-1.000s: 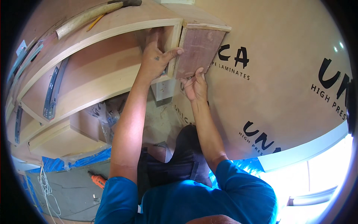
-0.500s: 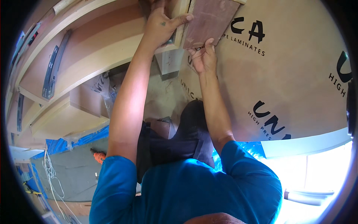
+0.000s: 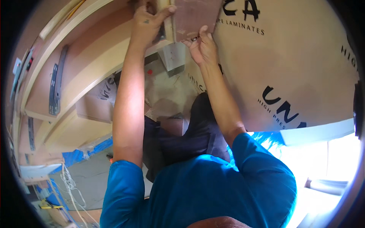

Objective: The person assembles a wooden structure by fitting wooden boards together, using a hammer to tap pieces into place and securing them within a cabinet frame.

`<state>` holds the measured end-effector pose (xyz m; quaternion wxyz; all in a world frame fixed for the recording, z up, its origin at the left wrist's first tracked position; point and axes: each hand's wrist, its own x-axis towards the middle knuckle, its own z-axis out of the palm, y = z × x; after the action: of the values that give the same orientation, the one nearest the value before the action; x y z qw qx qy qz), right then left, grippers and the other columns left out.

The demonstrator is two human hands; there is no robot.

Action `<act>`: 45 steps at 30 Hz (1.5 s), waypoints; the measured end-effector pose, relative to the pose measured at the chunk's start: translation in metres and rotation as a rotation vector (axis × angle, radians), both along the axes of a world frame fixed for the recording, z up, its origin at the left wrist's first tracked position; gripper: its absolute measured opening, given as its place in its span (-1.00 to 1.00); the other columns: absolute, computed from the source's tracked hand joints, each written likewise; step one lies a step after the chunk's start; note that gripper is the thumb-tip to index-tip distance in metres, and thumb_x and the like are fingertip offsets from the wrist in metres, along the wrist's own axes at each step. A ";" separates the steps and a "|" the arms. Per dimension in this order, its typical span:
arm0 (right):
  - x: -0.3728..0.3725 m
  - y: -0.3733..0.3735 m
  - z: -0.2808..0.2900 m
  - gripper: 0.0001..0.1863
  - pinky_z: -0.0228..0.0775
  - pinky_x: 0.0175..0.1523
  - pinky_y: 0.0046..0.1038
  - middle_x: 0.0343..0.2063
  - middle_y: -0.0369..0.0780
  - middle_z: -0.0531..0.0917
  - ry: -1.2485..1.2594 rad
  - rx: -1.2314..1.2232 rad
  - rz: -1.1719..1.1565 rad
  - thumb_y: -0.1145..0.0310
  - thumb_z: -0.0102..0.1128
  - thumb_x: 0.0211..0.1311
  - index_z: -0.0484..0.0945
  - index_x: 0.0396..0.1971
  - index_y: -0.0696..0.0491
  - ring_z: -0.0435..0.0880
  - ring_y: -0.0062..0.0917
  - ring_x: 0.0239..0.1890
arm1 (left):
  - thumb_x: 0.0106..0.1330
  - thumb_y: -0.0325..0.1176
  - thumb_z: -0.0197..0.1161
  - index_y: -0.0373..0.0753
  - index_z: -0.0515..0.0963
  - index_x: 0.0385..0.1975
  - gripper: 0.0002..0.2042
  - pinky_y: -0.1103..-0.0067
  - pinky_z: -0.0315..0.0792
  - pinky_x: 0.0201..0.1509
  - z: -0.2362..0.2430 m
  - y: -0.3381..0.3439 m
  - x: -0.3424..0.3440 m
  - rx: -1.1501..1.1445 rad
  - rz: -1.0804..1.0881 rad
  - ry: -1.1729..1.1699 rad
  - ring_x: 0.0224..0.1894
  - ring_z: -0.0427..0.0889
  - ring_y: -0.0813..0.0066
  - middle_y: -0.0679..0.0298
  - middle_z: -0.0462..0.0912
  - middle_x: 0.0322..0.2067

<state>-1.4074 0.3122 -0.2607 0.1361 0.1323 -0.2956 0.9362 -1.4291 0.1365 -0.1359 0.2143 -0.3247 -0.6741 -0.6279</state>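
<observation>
A flat reddish-brown panel (image 3: 195, 19) stands at the top of the view, beside the pale wooden edge (image 3: 169, 22) of a cabinet. My left hand (image 3: 146, 28) grips that edge, its thumb laid across it toward the panel. The fingers of this hand reach inside the cabinet and are partly hidden. At the panel's lower end, my right hand (image 3: 203, 47) holds it from below, thumb on the face and fingers curled under. Something small and dark shows near those fingertips, too small to make out.
Curved open shelving (image 3: 87, 57) with a dark metal drawer slide (image 3: 57, 85) lies left. A large brown printed laminate sheet (image 3: 296, 57) fills the right. Below left are white cords (image 3: 70, 182) and blue plastic sheeting (image 3: 74, 156). A small brown box-like piece (image 3: 171, 125) rests near my legs.
The whole view has shifted, so both hands and the panel sit farther left and slightly higher. Both hands keep their grip.
</observation>
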 end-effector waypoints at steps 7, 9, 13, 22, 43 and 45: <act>-0.005 -0.007 -0.003 -0.26 0.51 0.15 0.22 0.29 -0.15 0.46 -0.017 -0.016 0.032 0.01 0.32 0.39 0.16 0.36 0.00 0.53 -0.17 0.28 | 0.17 -0.13 0.62 -0.45 0.05 0.50 0.04 0.38 0.37 0.39 -0.008 -0.003 -0.005 0.017 -0.131 -0.061 0.30 0.48 0.21 -0.03 0.49 0.24; -0.004 -0.005 -0.002 -0.22 0.48 0.18 0.24 0.32 -0.15 0.43 0.005 -0.023 0.026 -0.01 0.34 0.38 0.14 0.39 0.00 0.49 -0.16 0.32 | 0.17 -0.10 0.62 -0.42 0.03 0.51 0.06 0.38 0.35 0.41 -0.010 -0.002 -0.013 0.039 -0.109 -0.008 0.31 0.47 0.20 -0.02 0.47 0.27; -0.002 -0.005 -0.002 -0.15 0.39 0.24 0.29 0.34 -0.15 0.41 -0.004 -0.021 0.020 -0.03 0.36 0.35 0.11 0.44 -0.01 0.44 -0.14 0.36 | 0.21 -0.13 0.60 -0.40 0.04 0.51 0.02 0.38 0.33 0.42 -0.012 -0.002 -0.016 0.029 -0.088 -0.044 0.33 0.45 0.20 -0.01 0.46 0.27; -0.005 -0.001 -0.005 -0.38 0.54 0.12 0.14 0.24 -0.22 0.52 0.058 -0.007 0.052 0.00 0.34 0.38 0.32 0.30 -0.08 0.55 -0.24 0.26 | 0.18 -0.14 0.62 -0.38 0.09 0.47 -0.02 0.36 0.34 0.41 -0.010 -0.002 -0.013 0.051 -0.147 -0.076 0.29 0.47 0.22 0.00 0.48 0.23; -0.005 -0.002 -0.004 -0.35 0.58 0.07 0.06 0.23 -0.23 0.52 0.025 0.002 0.058 0.00 0.32 0.39 0.28 0.32 -0.08 0.59 -0.30 0.21 | 0.18 -0.16 0.62 -0.39 0.09 0.48 -0.01 0.35 0.36 0.40 -0.012 -0.005 -0.019 0.045 -0.145 -0.059 0.30 0.47 0.19 -0.02 0.47 0.24; -0.006 -0.001 -0.006 -0.35 0.57 0.07 0.06 0.24 -0.23 0.52 0.025 0.010 0.060 -0.01 0.32 0.39 0.27 0.33 -0.08 0.58 -0.30 0.21 | 0.18 -0.16 0.62 -0.39 0.08 0.48 -0.01 0.34 0.35 0.40 -0.011 -0.003 -0.017 0.050 -0.146 -0.061 0.30 0.47 0.18 -0.02 0.47 0.25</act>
<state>-1.4136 0.3115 -0.2664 0.1108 0.1536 -0.2946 0.9367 -1.4464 0.1336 -0.1473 0.1554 -0.3482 -0.6391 -0.6679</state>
